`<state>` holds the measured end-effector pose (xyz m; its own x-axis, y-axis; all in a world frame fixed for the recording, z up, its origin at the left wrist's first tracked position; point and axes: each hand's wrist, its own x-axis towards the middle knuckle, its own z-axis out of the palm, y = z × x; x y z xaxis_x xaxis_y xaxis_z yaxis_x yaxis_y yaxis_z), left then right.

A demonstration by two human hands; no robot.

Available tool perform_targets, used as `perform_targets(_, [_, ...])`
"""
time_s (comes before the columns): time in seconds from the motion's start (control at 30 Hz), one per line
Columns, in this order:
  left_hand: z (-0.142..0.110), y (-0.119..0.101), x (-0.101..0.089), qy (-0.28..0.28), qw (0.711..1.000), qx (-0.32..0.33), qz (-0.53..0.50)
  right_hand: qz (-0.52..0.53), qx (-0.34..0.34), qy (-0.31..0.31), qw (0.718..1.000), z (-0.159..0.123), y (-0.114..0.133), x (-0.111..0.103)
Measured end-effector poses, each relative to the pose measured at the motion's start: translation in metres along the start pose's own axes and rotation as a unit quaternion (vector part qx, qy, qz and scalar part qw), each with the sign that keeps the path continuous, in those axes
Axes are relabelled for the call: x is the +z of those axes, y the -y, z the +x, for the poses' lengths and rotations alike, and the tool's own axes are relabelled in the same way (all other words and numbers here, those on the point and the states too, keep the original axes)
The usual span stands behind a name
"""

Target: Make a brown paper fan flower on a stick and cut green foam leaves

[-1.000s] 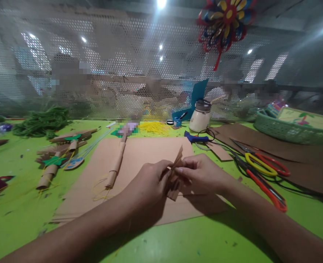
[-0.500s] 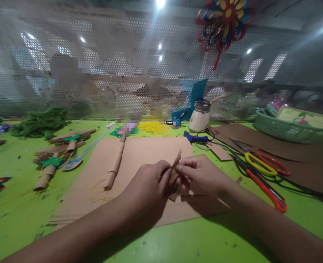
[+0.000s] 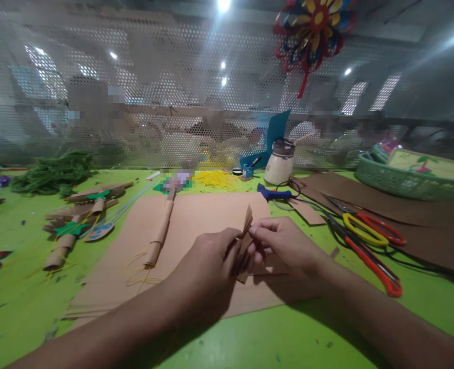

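Above a stack of brown paper sheets (image 3: 207,210), my left hand (image 3: 215,256) is closed on a small folded piece of brown paper (image 3: 245,233). It stands upright with thin pleats at its top. My right hand (image 3: 278,241) pinches the right side of the same piece, its other fingers curled; part of the piece is hidden behind the fingers. To the left of my hands lies a rolled brown paper figure (image 3: 160,230) with a loose yellow string (image 3: 142,279) at its lower end.
Paper figures with green stars (image 3: 71,229) and green strands (image 3: 53,171) lie left. A blue hot glue gun (image 3: 275,193), scissors (image 3: 365,229) and a red-handled cutter (image 3: 376,271) lie right. Behind stand a white jar (image 3: 279,166), a blue pot (image 3: 248,170) and a green basket (image 3: 399,182).
My right fingers have shifted slightly on the folded paper, and its pleated top shows a little wider. The whole view has slid slightly left.
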<state>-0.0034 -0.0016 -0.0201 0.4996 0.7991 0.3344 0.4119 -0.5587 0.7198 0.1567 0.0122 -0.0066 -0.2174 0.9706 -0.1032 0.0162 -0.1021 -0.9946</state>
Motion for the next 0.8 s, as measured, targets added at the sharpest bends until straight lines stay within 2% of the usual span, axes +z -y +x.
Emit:
perform_targets(0.13, [0.001, -0.002, 0.000, -0.025, 0.998, -0.030, -0.055, 0.006, 0.000, 0.028, 1.000, -0.001, 0.002, -0.002])
perform_targets(0.27, [0.001, -0.004, -0.002, -0.044, 0.993, -0.070, -0.090, -0.040, -0.001, 0.050, 0.998, -0.001, 0.001, -0.003])
perform_targets(0.43, [0.001, 0.001, 0.004, -0.031, 0.991, -0.066, -0.112, -0.007, 0.013, 0.084, 0.996, -0.001, -0.004, -0.002])
perform_targets(0.63, [0.000, 0.003, 0.009, -0.036, 0.990, -0.056, -0.127, 0.046, 0.020, 0.083, 0.995, -0.001, -0.003, -0.002])
perform_targets(0.8, [0.004, -0.004, 0.002, -0.030, 0.979, -0.102, -0.172, 0.026, -0.005, 0.062, 0.998, 0.001, -0.006, -0.002])
